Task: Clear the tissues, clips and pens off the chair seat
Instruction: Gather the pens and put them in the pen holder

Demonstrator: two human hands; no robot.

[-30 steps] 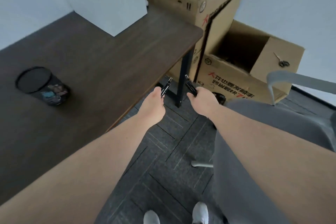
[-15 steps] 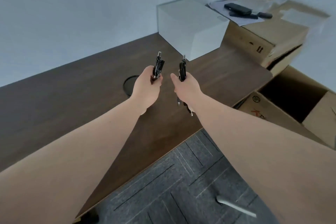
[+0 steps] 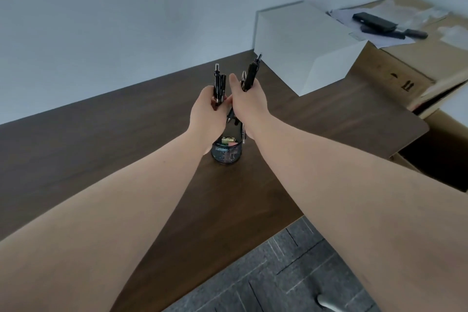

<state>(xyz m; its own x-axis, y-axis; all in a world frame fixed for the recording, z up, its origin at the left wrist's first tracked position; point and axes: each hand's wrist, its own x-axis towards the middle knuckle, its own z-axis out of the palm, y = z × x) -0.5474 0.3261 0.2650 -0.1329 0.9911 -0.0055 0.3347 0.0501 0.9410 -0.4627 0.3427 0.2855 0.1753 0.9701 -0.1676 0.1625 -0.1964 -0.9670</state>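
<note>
Two bare forearms, left hand (image 3: 206, 114), right hand (image 3: 249, 101), seemingly no sleeves or jewellery

Dark wood bench (image 3: 101, 147) against pale blue-grey wall (image 3: 126, 7). White box (image 3: 304, 45) at bench's far right end, cardboard boxes (image 3: 417, 63) beyond it. Grey carpet tiles (image 3: 278, 281) below the bench's near edge.

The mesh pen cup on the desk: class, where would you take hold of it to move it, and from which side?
Grip the mesh pen cup around its round wall low down, coming from the near side. It stands upright on the desk, and the left hand and right hand hold pens above its open mouth, so the top is blocked.
</note>
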